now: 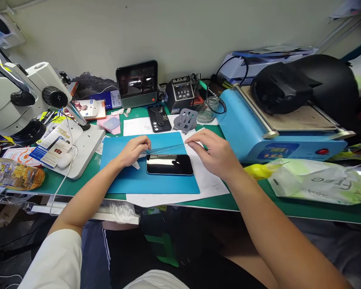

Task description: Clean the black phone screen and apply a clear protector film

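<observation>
Right fingertips: thumb and index of the right hand (213, 154) pinched together on one end of a thin, clear, rectangular film (168, 149).
Left fingertips: the left hand (135, 150) curled closed, gripping the film's other end.
Film: held between both hands, slightly tilted, right end higher in view.
Phone: a black-screened, rounded rectangular phone (171, 165) lying face up, just nearer the body than the film.
Mat: a flat blue rectangular mat (123, 178) under the phone.
Beyond the mat: a grey slotted stand (185, 120) beside a black phone-shaped piece (159, 119).
Right side: a blue boxy machine (243, 124).
</observation>
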`<state>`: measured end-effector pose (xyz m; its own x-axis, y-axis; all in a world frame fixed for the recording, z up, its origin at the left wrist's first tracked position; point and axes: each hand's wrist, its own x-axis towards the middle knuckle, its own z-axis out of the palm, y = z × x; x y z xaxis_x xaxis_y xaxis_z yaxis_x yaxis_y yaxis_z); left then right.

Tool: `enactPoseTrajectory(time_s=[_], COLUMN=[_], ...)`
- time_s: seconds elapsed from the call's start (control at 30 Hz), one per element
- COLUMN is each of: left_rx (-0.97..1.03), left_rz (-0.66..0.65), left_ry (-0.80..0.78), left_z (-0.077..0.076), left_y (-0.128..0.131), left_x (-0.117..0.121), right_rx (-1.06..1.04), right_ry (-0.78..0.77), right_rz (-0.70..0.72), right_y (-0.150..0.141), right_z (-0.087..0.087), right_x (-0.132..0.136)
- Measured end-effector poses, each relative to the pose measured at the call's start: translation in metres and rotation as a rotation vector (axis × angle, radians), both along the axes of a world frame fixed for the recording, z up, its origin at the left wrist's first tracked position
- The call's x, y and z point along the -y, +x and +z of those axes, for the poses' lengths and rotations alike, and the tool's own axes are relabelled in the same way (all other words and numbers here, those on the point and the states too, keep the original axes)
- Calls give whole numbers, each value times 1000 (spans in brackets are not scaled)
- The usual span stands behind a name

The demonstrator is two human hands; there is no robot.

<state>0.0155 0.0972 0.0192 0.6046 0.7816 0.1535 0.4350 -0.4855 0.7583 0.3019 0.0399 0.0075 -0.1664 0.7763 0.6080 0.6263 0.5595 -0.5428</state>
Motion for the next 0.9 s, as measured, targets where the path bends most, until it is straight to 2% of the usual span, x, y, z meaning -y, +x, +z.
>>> enactPoseTrajectory(time_s=[0.1, 0.2, 0.43, 0.53, 0.67, 0.9], left_rx=[-37, -100, -162, -229, -298, -403], left_rz=[-62, -119, -213, -203, -164, -193], left_ry=[-41, -64, -10, 30, 61, 94], left_z=[2, 2, 0, 1, 7, 14], left_y=[-2, -4, -7, -12, -20, -26], left_x=[2, 4, 3, 0, -4, -5], right_rx=[116, 195, 226, 238, 208, 242], right_ry=[160, 231, 258, 277, 220, 205], right_rz=[31, 41, 76, 71, 58, 40], right_y=[-4, 1, 15, 17, 20, 23], right_z=[7, 10, 9, 6, 0, -3], right_x=[8, 13, 26, 30, 32, 36])
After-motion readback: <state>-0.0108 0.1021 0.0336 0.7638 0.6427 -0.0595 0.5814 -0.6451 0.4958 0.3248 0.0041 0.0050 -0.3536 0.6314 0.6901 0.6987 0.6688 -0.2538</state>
